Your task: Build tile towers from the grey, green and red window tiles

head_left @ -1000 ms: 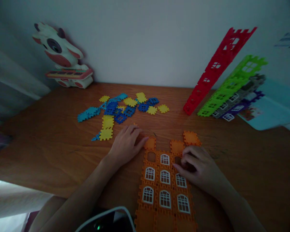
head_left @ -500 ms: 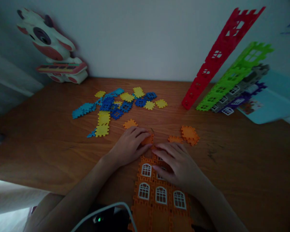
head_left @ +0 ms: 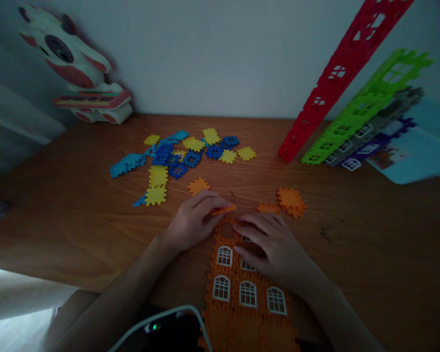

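An orange panel of interlocked tiles with white windows (head_left: 247, 293) lies flat on the wooden table (head_left: 370, 244) in front of me. My left hand (head_left: 194, 220) pinches a small orange tile (head_left: 224, 210) tilted up at the panel's top left corner. My right hand (head_left: 269, 247) lies flat on the panel's upper part, fingers stretched out and pressing down. Loose orange tiles lie nearby: one (head_left: 198, 185) above my left hand, a pair (head_left: 291, 200) to the upper right, and another (head_left: 267, 208) beside my right fingertips.
A scatter of blue and yellow tiles (head_left: 179, 156) lies further back. Red (head_left: 337, 78), green (head_left: 363, 112), grey and purple tile strips lean against the wall at right. A cow-shaped toy (head_left: 77, 73) stands back left. A light-blue sheet (head_left: 418, 156) is at far right.
My right hand moved left from the panel's right column onto its upper middle. My left hand lifted the corner orange tile to a tilt. The view shifted, uncovering a loose orange tile.
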Action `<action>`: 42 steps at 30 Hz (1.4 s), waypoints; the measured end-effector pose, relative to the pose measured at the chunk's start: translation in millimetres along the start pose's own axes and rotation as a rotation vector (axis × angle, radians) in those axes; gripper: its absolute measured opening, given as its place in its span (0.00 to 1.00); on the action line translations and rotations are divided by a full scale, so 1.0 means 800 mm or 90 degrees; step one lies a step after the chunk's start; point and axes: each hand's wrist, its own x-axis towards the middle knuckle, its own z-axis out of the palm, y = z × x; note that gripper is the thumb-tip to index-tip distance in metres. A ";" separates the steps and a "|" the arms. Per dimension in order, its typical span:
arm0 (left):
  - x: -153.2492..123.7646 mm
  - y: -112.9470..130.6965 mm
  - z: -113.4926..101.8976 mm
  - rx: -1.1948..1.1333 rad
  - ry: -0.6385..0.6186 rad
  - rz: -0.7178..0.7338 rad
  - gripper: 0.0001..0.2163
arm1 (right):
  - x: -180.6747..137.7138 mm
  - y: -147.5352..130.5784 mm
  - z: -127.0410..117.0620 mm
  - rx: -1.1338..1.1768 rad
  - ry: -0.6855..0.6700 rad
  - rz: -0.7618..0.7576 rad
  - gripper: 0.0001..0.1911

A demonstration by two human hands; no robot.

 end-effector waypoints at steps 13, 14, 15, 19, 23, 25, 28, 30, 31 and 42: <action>0.007 -0.001 0.012 -0.147 -0.040 -0.226 0.11 | -0.001 0.002 -0.003 -0.021 0.123 -0.008 0.17; 0.007 -0.001 0.013 -0.151 -0.045 -0.213 0.12 | 0.001 0.001 -0.005 -0.015 0.118 -0.012 0.18; 0.006 0.000 0.013 -0.156 -0.049 -0.203 0.12 | 0.004 -0.001 -0.007 0.000 0.115 -0.010 0.18; 0.006 0.002 0.013 -0.182 -0.044 -0.199 0.12 | 0.015 -0.009 -0.007 0.084 0.132 0.025 0.11; 0.007 0.002 0.012 -0.188 -0.029 -0.242 0.12 | 0.027 -0.012 0.000 0.142 0.167 0.077 0.07; 0.006 -0.001 0.013 -0.197 -0.024 -0.284 0.15 | 0.031 -0.010 0.002 0.157 0.180 0.104 0.08; 0.004 -0.007 0.015 -0.228 -0.025 -0.337 0.19 | 0.034 -0.004 0.006 0.150 0.170 0.129 0.08; 0.002 -0.009 0.016 -0.232 -0.023 -0.341 0.17 | 0.034 0.000 0.009 0.116 0.146 0.130 0.08; 0.002 -0.010 0.016 -0.225 -0.022 -0.336 0.15 | 0.034 0.002 0.011 0.095 0.135 0.128 0.08; -0.004 -0.013 0.014 -0.004 -0.094 -0.095 0.08 | 0.036 -0.001 0.009 -0.051 0.013 0.094 0.11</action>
